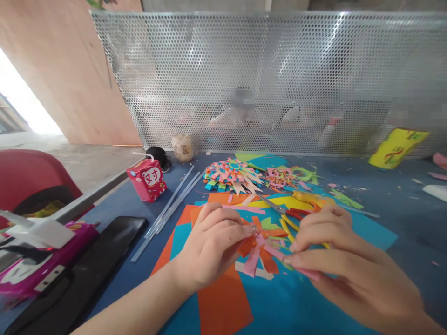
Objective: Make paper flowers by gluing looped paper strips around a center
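My left hand (pixel 213 242) pinches a small bundle of orange and pink paper strips (pixel 260 249) from its left side. My right hand (pixel 335 251) holds the same bundle from the right, its fingers closed on a pink strip. Both hands hover just above orange (pixel 223 302) and blue paper sheets (pixel 289 307) on the table. Behind the hands lie scissors (pixel 286 211) with red and yellow handles. A finished multicoloured paper flower (pixel 232 176) lies farther back.
A red drink carton (pixel 147 179) with a straw stands at the left. Glue sticks (pixel 171 204), a black tray (pixel 87 270) and a pink-and-white glue gun (pixel 35 251) lie left. A perforated metal screen (pixel 265 79) closes the back. Paper scraps (pixel 307 179) and a yellow packet (pixel 398 146) lie right.
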The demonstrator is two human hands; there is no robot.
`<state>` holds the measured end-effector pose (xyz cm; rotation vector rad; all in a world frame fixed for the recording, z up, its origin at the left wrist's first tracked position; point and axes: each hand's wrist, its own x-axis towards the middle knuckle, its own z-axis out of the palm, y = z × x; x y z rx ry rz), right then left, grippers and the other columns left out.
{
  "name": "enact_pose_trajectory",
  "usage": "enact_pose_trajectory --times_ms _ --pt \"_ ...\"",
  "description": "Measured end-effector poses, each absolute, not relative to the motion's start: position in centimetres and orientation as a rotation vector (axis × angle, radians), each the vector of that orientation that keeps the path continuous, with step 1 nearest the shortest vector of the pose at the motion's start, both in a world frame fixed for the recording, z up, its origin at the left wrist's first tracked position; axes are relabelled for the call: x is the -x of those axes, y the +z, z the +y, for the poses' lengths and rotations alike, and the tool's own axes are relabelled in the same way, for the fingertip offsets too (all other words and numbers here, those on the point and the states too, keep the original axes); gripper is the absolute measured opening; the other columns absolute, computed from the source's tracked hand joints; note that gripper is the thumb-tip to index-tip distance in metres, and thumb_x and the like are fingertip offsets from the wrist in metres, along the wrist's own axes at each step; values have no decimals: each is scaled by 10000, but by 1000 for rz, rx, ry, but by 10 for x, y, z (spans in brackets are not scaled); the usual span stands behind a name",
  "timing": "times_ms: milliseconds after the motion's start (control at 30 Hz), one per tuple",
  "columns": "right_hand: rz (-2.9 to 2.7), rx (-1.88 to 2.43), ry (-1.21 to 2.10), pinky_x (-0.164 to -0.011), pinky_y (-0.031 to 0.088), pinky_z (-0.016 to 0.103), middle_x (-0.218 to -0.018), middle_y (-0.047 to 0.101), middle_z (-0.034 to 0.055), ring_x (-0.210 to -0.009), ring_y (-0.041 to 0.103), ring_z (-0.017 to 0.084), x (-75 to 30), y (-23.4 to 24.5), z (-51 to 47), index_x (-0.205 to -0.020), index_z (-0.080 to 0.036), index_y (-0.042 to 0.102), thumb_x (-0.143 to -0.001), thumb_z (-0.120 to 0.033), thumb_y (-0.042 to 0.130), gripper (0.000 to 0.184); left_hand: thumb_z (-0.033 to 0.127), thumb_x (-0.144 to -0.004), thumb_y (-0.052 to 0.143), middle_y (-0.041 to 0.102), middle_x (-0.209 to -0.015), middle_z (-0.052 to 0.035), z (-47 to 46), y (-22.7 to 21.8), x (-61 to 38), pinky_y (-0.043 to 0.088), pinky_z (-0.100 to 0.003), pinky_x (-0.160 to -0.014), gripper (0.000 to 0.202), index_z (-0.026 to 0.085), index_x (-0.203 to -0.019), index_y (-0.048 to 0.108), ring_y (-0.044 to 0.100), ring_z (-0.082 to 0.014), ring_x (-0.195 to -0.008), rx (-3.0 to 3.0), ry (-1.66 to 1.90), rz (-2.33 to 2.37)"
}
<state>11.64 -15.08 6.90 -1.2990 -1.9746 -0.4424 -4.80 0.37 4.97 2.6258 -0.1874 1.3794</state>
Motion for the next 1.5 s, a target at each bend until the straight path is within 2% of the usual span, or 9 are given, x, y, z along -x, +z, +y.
enact_pose_trajectory --times_ms 267,433,600,833,967,1233,1367,1500 --pt "-1994 1288 -401 -863 332 379 -872 638 -14 -842 555 168 -116 66 -151 -870 -250 550 -748 -102 532 192 108 -821 436 627 -717 -31 3 50 47 427 -297 -720 171 195 -909 553 576 -147 -742 -2623 1402 -190" --pt "-1989 1316 -374 -864 368 354 -907 666 -26 -905 567 170 -116 64 -149 -877 -265 532 -744 -102 536 209 133 -843 420 628 -730 -27 3 50 47 422 -299 -720 165 201 -914 553 579 -147 -746 -2634 1388 -181" --pt "-2015 1337 -336 -856 399 329 -916 676 -27 -900 576 161 -118 63 -150 -924 -272 534 -772 -169 556 185 132 -824 476 625 -752 -22 4 46 47 401 -303 -763 128 186 -916 546 566 -144 -778 -2633 1358 -185" --pt "-2054 1342 -346 -898 379 312 -954 666 -23 -958 546 154 -119 61 -151 -952 -255 537 -765 -149 572 218 71 -760 562 615 -804 -36 5 42 48 375 -306 -812 183 146 -927 549 545 -144 -818 -2637 1347 -227" --pt "-2058 1351 -343 -905 383 319 -961 667 -27 -943 556 153 -118 61 -150 -963 -262 532 -792 -168 544 196 43 -710 620 603 -826 -32 5 41 48 377 -291 -802 252 145 -929 549 537 -136 -823 -2654 1333 -208" --pt "-2067 1343 -336 -911 381 300 -942 670 -18 -927 568 139 -116 62 -148 -958 -246 535 -813 -180 527 159 69 -710 641 597 -838 -23 6 37 46 388 -295 -793 258 154 -930 536 531 -133 -823 -2635 1329 -196" --pt "-2103 1338 -350 -934 347 302 -965 663 -25 -972 546 135 -116 62 -148 -986 -244 522 -798 -170 541 202 59 -707 639 591 -835 -23 6 36 45 392 -287 -773 249 148 -919 543 523 -131 -816 -2619 1351 -184" --pt "-2070 1387 -368 -895 366 295 -953 666 -35 -988 538 134 -117 63 -148 -976 -248 524 -771 -130 558 239 64 -710 635 597 -820 -19 5 36 45 393 -290 -767 251 156 -918 531 523 -134 -810 -2611 1347 -179"
